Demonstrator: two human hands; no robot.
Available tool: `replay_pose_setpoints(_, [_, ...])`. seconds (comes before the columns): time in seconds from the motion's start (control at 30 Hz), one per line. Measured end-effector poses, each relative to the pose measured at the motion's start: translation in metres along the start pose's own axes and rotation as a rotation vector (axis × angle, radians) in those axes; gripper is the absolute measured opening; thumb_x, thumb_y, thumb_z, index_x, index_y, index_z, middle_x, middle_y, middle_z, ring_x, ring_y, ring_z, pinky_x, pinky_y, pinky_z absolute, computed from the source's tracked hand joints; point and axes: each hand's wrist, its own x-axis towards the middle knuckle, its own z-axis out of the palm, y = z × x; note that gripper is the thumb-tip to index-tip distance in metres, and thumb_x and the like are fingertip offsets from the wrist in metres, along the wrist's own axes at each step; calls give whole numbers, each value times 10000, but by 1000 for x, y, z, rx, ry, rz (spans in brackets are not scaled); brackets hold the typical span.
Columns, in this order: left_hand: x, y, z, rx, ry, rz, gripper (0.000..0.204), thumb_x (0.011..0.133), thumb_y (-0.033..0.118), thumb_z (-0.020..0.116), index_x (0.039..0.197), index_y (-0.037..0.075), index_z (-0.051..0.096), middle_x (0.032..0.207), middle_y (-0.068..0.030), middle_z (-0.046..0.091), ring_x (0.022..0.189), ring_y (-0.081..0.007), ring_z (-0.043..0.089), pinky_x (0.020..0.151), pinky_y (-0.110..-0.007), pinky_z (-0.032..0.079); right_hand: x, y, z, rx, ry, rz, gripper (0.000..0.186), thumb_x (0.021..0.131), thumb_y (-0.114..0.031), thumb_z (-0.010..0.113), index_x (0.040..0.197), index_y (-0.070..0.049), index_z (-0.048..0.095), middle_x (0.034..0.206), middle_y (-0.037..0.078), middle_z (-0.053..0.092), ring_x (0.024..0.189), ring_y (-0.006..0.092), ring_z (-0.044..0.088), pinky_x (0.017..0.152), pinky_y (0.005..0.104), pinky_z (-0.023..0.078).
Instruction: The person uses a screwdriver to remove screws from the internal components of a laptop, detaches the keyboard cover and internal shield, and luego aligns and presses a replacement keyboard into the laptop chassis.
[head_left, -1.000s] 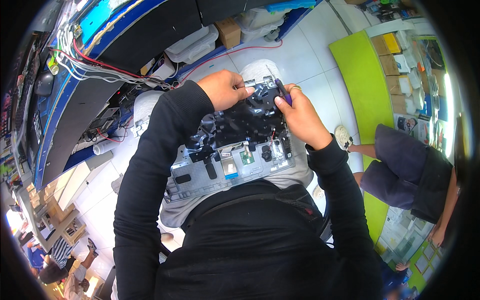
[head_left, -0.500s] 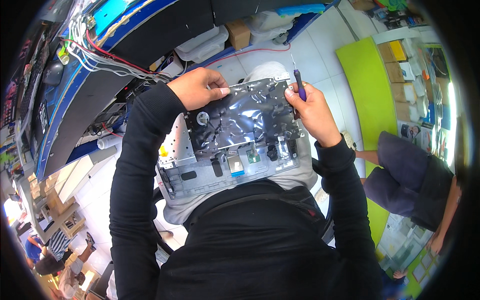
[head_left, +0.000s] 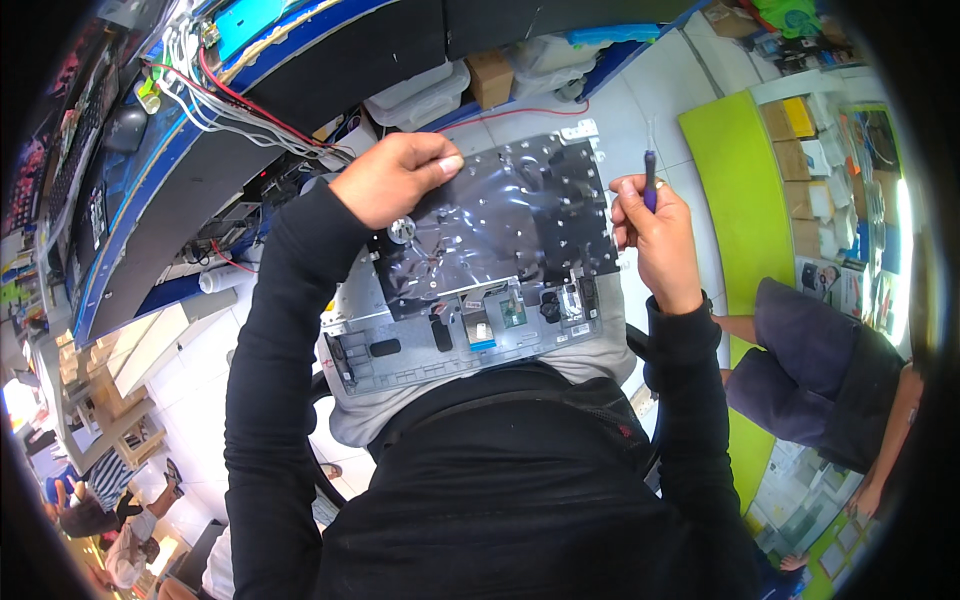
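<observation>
A grey laptop casing [head_left: 408, 365] rests across my lap, with a ribbon cable [head_left: 480, 330] in its lower section. Over its upper part is a glossy black backing sheet [head_left: 505, 200], metal tabs along its edges, tilted up at the far side. My left hand [head_left: 400, 180] pinches that sheet's upper-left edge with thumb and fingers. Upright in my right hand [head_left: 655, 240] is a slim screwdriver [head_left: 649, 180] with a purple handle, beside the sheet's right edge; whether those fingers also touch the sheet I cannot tell.
Cables [head_left: 240, 120] hang off the dark curved desk [head_left: 165, 265] at upper left. Plastic bins [head_left: 420, 100] and a box [head_left: 490, 80] sit beneath it. A green bench [head_left: 730, 170] runs along the right, where someone's legs [head_left: 790, 370] are close. More people [head_left: 120, 520] are at lower left.
My left hand has shifted left. The black sheet's far side has risen and looks flatter. My right hand has moved rightward with the screwdriver, which now points straighter up.
</observation>
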Motion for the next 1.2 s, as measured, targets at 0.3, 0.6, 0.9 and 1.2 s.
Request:
replay_pose_setpoints(0.3, [-72, 7, -64, -119, 261, 73, 225, 1101, 194, 564, 1079, -7, 661, 946, 40, 623, 890, -43, 543, 825, -233, 451, 16, 27, -10, -391, -64, -2, 424, 1032, -374, 704, 819, -11, 660, 693, -6, 574, 599, 85, 526, 556, 281, 453])
replay_pose_setpoints(0.6, [-187, -48, -99, -183, 446, -122, 202, 1097, 207, 567, 1068, 22, 642, 951, 42, 628, 873, -44, 545, 822, -223, 440, 10, 20, -1, -395, -125, -57, 377, 1058, -310, 666, 1001, 54, 748, 776, 36, 686, 719, 106, 603, 673, 281, 499])
replay_pose_setpoints(0.9, [-265, -78, -83, -142, 562, -197, 178, 1094, 175, 561, 1036, 27, 640, 924, 62, 599, 856, -39, 506, 811, -223, 411, -15, 5, 22, -401, -268, -51, 326, 1057, -262, 671, 1057, 54, 753, 786, 3, 670, 745, 71, 544, 685, 276, 456])
replay_pose_setpoints(1.2, [-266, -47, -74, -126, 569, -181, 177, 1083, 172, 579, 1013, 22, 641, 903, 52, 593, 841, -41, 509, 778, -230, 416, -54, -22, 75, -410, -474, -25, 269, 1069, -209, 654, 1115, 37, 750, 853, 16, 691, 777, 73, 562, 695, 260, 470])
